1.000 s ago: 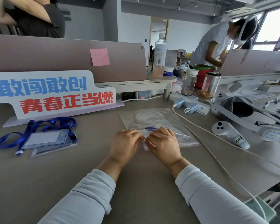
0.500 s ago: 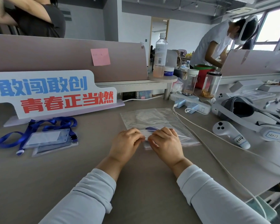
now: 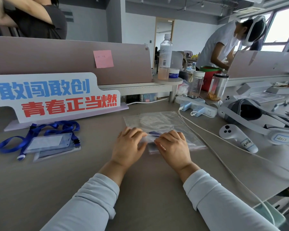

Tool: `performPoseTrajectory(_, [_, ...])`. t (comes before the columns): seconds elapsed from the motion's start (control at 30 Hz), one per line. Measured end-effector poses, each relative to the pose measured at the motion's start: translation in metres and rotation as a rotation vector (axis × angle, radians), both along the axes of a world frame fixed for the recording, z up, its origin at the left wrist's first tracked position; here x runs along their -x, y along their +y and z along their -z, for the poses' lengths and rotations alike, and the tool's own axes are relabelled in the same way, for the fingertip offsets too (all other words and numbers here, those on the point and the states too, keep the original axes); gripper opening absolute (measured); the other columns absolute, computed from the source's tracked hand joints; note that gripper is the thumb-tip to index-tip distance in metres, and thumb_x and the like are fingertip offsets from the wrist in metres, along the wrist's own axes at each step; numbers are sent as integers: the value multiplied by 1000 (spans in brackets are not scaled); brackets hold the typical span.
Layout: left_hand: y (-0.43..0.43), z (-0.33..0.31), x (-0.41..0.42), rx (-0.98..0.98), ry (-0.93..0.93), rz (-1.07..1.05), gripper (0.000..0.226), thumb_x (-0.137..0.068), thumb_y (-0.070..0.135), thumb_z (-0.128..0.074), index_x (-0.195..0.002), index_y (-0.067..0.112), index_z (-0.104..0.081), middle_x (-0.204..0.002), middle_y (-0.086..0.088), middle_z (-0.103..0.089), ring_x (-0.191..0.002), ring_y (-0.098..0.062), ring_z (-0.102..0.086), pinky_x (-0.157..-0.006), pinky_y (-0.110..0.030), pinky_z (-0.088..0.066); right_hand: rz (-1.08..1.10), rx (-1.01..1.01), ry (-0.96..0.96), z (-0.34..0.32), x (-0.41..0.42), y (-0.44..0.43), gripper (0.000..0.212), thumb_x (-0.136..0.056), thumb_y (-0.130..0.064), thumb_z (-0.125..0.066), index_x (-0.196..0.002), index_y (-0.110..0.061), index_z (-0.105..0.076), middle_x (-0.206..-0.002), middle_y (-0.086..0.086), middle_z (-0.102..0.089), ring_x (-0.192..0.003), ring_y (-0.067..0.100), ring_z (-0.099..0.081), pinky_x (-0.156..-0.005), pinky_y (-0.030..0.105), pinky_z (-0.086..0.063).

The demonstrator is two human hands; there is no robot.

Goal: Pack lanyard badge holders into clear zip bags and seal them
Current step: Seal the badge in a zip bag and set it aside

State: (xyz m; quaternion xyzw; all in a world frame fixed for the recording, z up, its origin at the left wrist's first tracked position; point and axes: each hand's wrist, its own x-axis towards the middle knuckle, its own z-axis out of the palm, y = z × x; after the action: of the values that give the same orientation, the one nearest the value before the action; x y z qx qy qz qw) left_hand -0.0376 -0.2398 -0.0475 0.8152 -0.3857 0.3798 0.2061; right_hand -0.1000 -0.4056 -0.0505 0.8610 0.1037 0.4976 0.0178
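Your left hand (image 3: pixel 128 145) and right hand (image 3: pixel 173 145) sit close together, fingers curled, pinching the zip bag (image 3: pixel 158 120) at its near edge; the seal (image 3: pixel 193 146) runs crosswise, most of it rightward, so your right hand is nearer

I see the bag (image 3: pixel 158 121) on the counter (image 3: pixel 73 180) straight ahead, with the left grip (image 3: pixel 128 145) and the right grip (image 3: pixel 173 147) side by side on its near edge. The holders (image 3: pixel 48 143) lie to the left, before the sign (image 3: pixel 57 97). The power strip (image 3: pixel 197 106) sits behind the bag, and the controller (image 3: pixel 237 137) and headset (image 3: pixel 250 117) are on the right.
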Motion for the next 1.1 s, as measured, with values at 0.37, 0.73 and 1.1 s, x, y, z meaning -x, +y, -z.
performPoseTrajectory(0.37, [1, -1, -3, 0, -27, 7, 28, -81, 36, -48, -71, 22, -70, -72, 6, -63, -75, -11, -41, -65, -25, -30, -39, -69, 45, -1, 1, -5, 20, -79, -28, -53, -70, -19, -69, -74, -3, -66, -76, 15, -49, -68, 28, -33])
performPoseTrajectory(0.73, [7, -2, -6, 63, 63, 6, 26, -84, 33, -48, -74, 20, -68, -73, 3, -62, -73, -13, -44, -64, -25, -34, -35, -59, 60, -3, 1, -5, 19, -82, -22, -50, -73, -15, -66, -75, 1, -63, -72, 18, -51, -66, 26, -36])
performPoseTrajectory(1.1, [1, -10, 2, -126, -191, -61, 29, -79, 40, -51, -94, 27, -72, -89, 9, -67, -85, -15, -45, -73, -32, -29, -3, -47, 131, 1, 2, -6, 18, -82, -22, -49, -77, -16, -65, -77, 1, -61, -69, 21, -54, -67, 25, -32])
